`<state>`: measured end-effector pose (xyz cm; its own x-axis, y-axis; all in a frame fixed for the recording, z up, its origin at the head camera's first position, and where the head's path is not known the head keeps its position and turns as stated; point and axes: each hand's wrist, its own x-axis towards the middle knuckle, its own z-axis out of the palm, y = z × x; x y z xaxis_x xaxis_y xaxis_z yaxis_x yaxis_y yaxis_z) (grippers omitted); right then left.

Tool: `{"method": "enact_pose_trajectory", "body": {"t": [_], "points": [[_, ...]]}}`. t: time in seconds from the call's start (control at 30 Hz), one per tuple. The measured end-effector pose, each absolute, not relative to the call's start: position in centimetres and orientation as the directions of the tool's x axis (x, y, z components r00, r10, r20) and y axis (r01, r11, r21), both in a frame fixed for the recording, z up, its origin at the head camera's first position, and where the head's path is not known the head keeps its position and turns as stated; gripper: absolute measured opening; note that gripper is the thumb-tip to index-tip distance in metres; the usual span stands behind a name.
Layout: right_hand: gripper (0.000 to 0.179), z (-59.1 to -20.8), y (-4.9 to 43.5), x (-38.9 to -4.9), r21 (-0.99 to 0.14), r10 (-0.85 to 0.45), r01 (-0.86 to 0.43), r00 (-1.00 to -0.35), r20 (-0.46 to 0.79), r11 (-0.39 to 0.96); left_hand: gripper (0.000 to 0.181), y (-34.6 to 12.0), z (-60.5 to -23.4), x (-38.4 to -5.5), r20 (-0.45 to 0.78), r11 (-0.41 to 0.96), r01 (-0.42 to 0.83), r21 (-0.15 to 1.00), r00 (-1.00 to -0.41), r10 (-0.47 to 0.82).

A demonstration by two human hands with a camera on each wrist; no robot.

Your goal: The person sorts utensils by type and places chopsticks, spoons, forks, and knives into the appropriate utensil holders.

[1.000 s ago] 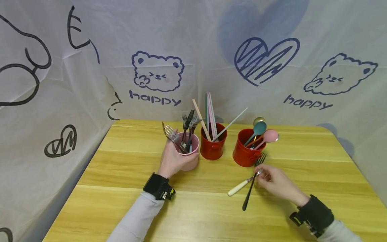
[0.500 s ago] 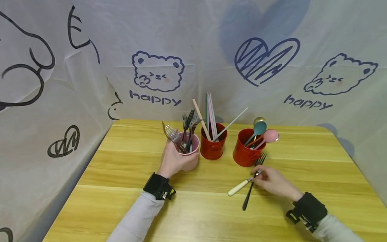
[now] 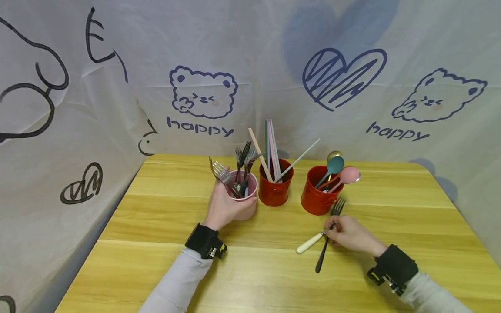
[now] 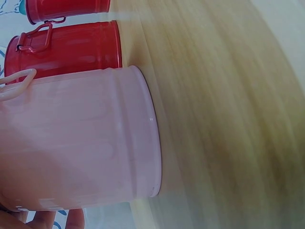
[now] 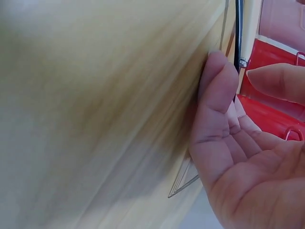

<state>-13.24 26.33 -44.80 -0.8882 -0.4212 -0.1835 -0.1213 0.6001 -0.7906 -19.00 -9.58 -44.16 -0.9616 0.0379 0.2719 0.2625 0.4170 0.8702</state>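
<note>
My left hand (image 3: 228,204) holds the pink bucket (image 3: 246,212), its thumb near the rim and its fingers around the far side. Forks (image 3: 244,163) stand in that bucket, two more leaning outward by the hand. On the right, my right hand (image 3: 350,232) has its curled fingers and thumb about the neck of a cream-handled utensil (image 3: 309,243), whose head is hidden. A black fork (image 3: 319,262) crosses it, tines toward the right red bucket. In the right wrist view the black handle (image 5: 239,28) passes between thumb and fingertips.
A red bucket (image 3: 274,195) with chopsticks stands beside the pink one. Another red bucket (image 3: 318,204) holds several spoons (image 3: 335,166). Behind the wooden table (image 3: 258,278) hangs a white drawn-on sheet (image 3: 270,100).
My right hand has shifted slightly left, covering more of the crossing. The cream-handled utensil and black fork have moved a little. My left hand and the pink bucket stay in place.
</note>
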Motion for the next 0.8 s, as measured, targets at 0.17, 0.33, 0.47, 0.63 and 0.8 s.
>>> {"method": "enact_pose_trajectory", "body": {"t": [0.17, 0.33, 0.47, 0.63, 0.8], "points": [[0.016, -45.2, 26.8, -13.1, -0.781, -0.423, -0.136, -0.889, -0.175, 0.609, 0.109, -9.6, -44.1, -18.9, 0.272, 0.427, 0.261, 0.866, -0.962, 0.035], [0.017, -45.4, 27.2, -12.6, -0.79, -0.389, -0.105, -0.904, -0.177, 0.604, 0.111, -9.6, -44.1, -18.8, 0.266, 0.433, 0.252, 0.865, -0.964, 0.03], [0.017, -45.5, 27.5, -12.4, -0.792, -0.356, -0.088, -0.919, -0.17, 0.604, 0.111, -9.6, -44.1, -18.9, 0.256, 0.425, 0.243, 0.872, -0.966, 0.027], [0.013, -45.7, 27.5, -12.3, -0.774, -0.317, -0.091, -0.937, -0.146, 0.626, 0.111, -9.6, -44.1, -18.9, 0.254, 0.428, 0.241, 0.871, -0.967, 0.028], [0.011, -45.7, 27.3, -12.2, -0.766, -0.271, -0.078, -0.954, -0.128, 0.638, 0.11, -9.6, -44.2, -19.0, 0.259, 0.429, 0.25, 0.868, -0.965, 0.037]]}}
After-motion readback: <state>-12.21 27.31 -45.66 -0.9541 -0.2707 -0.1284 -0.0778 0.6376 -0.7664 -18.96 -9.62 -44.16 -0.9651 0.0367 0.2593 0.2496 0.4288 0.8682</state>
